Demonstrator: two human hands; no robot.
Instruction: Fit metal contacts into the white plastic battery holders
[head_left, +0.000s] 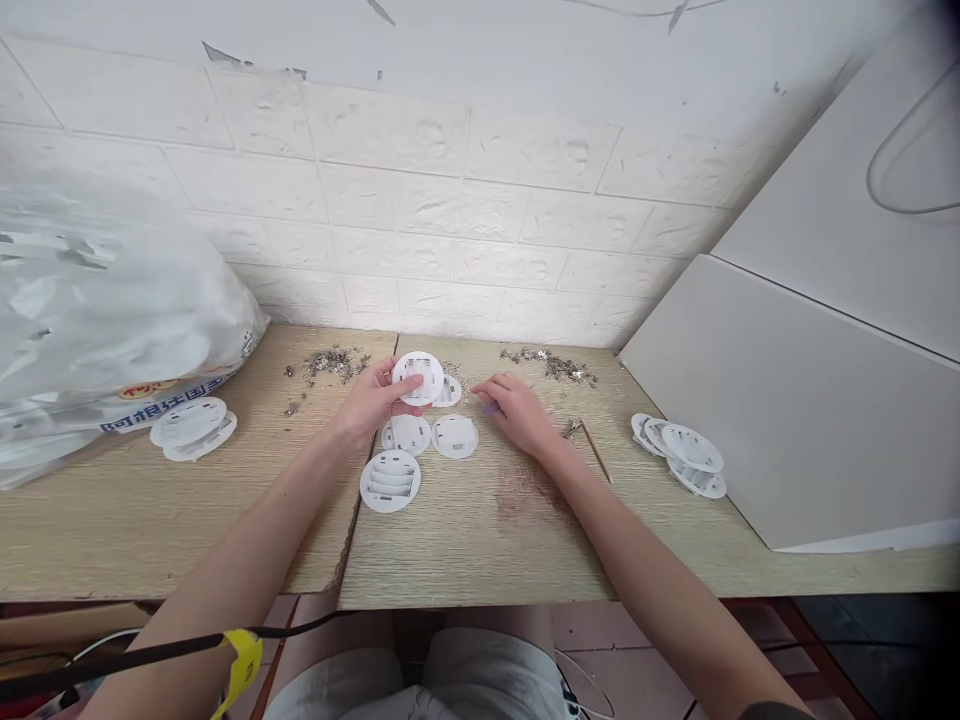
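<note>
My left hand (379,398) grips a round white plastic battery case (417,372) by its edge, raised above the table. Its thumb lies across the face. To its right, my right hand (511,408) has its fingers drawn together beside a scatter of tiny metal pieces (466,384). A bit of blue-purple shows under those fingers, but I cannot make out what it is. Just below the held case lie more white cases: one on the left (406,435), one on the right (455,436), and a nearer one with ribbed slots (390,481). Another case (448,391) is partly hidden behind the held one.
Piles of small metal contacts lie at the back left (335,364) and back right (568,369). A thin wooden stick (597,450) rests right of my wrist. Stacked cases (691,448) lean near a grey-white panel (840,400). A big plastic bag (112,310) bulges on the left.
</note>
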